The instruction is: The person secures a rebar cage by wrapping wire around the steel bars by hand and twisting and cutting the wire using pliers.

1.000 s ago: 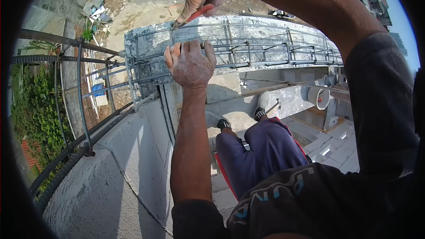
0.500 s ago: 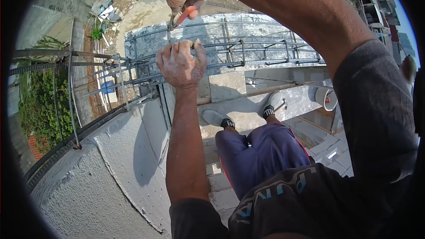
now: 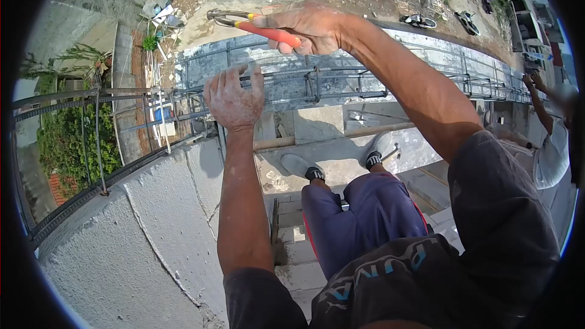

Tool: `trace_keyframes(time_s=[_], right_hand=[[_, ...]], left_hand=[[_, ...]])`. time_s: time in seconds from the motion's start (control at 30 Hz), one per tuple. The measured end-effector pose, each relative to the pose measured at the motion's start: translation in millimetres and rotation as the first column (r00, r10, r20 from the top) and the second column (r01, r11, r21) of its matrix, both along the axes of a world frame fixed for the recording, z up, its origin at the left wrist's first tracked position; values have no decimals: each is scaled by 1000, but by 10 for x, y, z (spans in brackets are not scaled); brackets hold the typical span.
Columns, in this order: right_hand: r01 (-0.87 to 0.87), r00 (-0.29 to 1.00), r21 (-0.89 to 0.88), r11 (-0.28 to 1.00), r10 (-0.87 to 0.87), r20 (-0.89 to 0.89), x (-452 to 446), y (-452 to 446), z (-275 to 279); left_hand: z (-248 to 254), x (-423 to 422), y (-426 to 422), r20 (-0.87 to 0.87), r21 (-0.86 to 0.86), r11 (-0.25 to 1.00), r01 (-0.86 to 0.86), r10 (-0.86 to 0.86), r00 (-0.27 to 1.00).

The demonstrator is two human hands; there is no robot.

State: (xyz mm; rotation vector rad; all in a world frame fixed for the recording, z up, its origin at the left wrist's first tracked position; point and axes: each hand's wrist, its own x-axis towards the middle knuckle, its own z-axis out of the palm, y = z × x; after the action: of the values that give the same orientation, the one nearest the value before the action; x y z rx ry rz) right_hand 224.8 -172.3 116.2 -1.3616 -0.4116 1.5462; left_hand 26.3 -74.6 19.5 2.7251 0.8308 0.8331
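Observation:
Pincers with red-orange handles (image 3: 271,32) are gripped in my right hand (image 3: 311,27), raised above the far edge of the rebar cage (image 3: 341,74). Their metal head points left and touches no bar. My left hand (image 3: 234,99), dusty with pale powder, has its fingers curled over the cage's bars near its left end. Behind the bars lies a long whitish, stained board (image 3: 292,52). What the left fingertips press on is partly hidden.
Below are my feet on a grey ledge (image 3: 341,152). A rough concrete wall (image 3: 109,250) and upright rebars (image 3: 99,140) stand at left. A co-worker (image 3: 551,158) is at the far right, hands near the cage. The ground lies far below.
My right hand has lifted the pincers off the bars, and they now point left. My left hand has shifted slightly left. The co-worker has come into view at right.

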Motion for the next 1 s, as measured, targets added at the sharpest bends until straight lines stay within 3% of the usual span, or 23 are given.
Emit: trace_keyframes(time_s=[0.03, 0.13, 0.17, 0.2, 0.23, 0.3, 0.37, 0.4, 0.5, 0.6, 0.7, 0.73, 0.9, 0.93, 0.97, 1.0], right_hand=[[83, 997, -12, 996, -83, -1, -65, -250, 119], [165, 950, 85, 983, -135, -281, -139, -1136, 234], [186, 930, 113, 976, -138, -342, -186, -1445, 313], [192, 925, 87, 977, -151, -349, -226, -1734, 360], [196, 921, 66, 978, -160, -355, -253, -2004, 389], [259, 881, 127, 957, -180, -437, -339, -2541, 299], [228, 949, 80, 970, -203, -243, -335, -2988, 251], [235, 944, 47, 971, -217, -247, -311, -3231, 268], [346, 906, 34, 938, -325, -271, -288, -3963, 217], [425, 871, 27, 905, -400, -285, -229, -4630, 183], [461, 843, -32, 887, -449, -296, -217, -5207, 101], [481, 833, -45, 876, -473, -286, -197, -5336, 97], [424, 875, -182, 887, -453, -171, 33, -5726, 184], [520, 843, -33, 853, -519, -143, -56, -5808, 18], [509, 842, -38, 860, -507, -183, -42, -5890, 4], [499, 840, -43, 866, -495, -220, -2, -5943, 43]], left_hand=[[9, 4, 5, 9, -25, 1000, 11, -11, 1000], [293, 38, -178, 146, -67, 997, 39, -29, 989], [560, 129, -426, 327, -436, 891, 128, 24, 945], [769, 230, -721, 445, -720, 643, 260, 141, 884], [782, 332, -989, 550, -795, 397, 458, 156, 820], [763, 483, -1503, 660, -683, -162, 712, 282, 697], [691, 591, -2054, 510, -789, -249, 561, 244, 825], [653, 645, -2305, 426, -832, -287, 475, 217, 878], [616, 820, -2904, 436, -841, -339, 422, 35, 899], [684, 986, -3408, 344, -872, -386, 302, -42, 938], [727, 1147, -3812, 420, -786, -531, 315, -86, 903], [769, 1201, -3952, 390, -743, -594, 309, -9, 921], [783, 1522, -4399, 190, -943, -313, 117, -213, 958], [777, 1578, -4442, 125, -970, -232, 70, -231, 965], [761, 1636, -4473, 58, -988, -151, 21, -244, 968], [696, 1700, -4449, -10, -998, 56, 3, -242, 970]])
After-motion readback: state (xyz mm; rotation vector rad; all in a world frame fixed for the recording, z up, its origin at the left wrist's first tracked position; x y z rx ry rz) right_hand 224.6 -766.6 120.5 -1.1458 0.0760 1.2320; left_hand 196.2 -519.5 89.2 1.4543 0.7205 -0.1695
